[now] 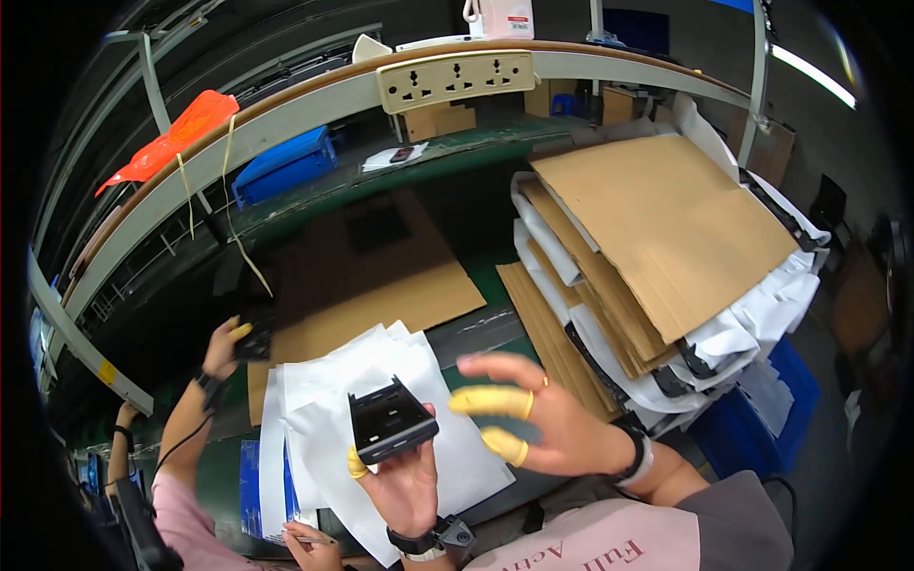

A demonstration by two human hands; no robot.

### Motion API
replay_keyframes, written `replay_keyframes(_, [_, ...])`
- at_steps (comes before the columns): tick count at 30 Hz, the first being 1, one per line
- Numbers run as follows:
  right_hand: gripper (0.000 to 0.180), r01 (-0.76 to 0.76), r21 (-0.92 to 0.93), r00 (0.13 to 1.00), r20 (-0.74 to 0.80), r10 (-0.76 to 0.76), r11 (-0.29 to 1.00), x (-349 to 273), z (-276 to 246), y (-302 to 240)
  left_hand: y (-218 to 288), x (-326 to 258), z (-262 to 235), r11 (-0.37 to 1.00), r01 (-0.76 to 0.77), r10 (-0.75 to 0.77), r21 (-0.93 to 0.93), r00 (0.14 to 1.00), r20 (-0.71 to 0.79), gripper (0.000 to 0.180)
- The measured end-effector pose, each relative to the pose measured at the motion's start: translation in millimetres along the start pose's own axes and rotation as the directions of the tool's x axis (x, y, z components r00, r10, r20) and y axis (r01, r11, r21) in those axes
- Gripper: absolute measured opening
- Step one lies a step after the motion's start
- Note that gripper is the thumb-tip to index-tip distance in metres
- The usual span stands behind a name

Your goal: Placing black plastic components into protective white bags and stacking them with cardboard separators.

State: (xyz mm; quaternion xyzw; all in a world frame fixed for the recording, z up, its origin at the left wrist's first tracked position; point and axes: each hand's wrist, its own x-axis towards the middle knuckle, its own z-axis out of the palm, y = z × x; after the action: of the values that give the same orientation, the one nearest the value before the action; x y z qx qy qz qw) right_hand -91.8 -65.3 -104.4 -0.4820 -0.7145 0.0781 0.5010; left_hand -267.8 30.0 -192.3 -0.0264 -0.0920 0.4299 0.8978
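My left hand (407,490) is closed around a black rectangular plastic housing (388,424), its shallow hollow side facing up. A yellow finger cot shows on one of its fingertips. To the right of the housing, my right hand (543,419) is open, fingers spread, holding nothing. Yellow finger cots cover two of its fingers. Beneath the housing lie white paper sheets (324,419), spread over the bench.
At left a co-worker's hand (221,350) grips a black part (252,341); another hand (312,546) holds a pen. Cardboard sheets (666,238) and white wrapping are stacked at right. A socket strip (457,81) runs along the frame above; a blue bin (286,167) stands behind.
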Motion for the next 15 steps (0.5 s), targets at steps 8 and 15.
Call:
replay_keyframes(8, [0.015, 0.273, -0.505, 0.472, -0.671, -0.572, 0.819, 220.0, -26.4, -9.1, 12.9, -9.0, 13.0, 0.996, 0.072, -0.073, -0.053, 0.997, -0.021, 0.056])
replay_keyframes(15, [0.026, 0.178, -0.924, 0.983, 0.149, -0.111, 0.338, 399.9, -129.0, 92.3, 9.7, -7.6, 11.5, 0.98, 0.125, -0.135, -0.154, 0.989, -0.057, 0.057])
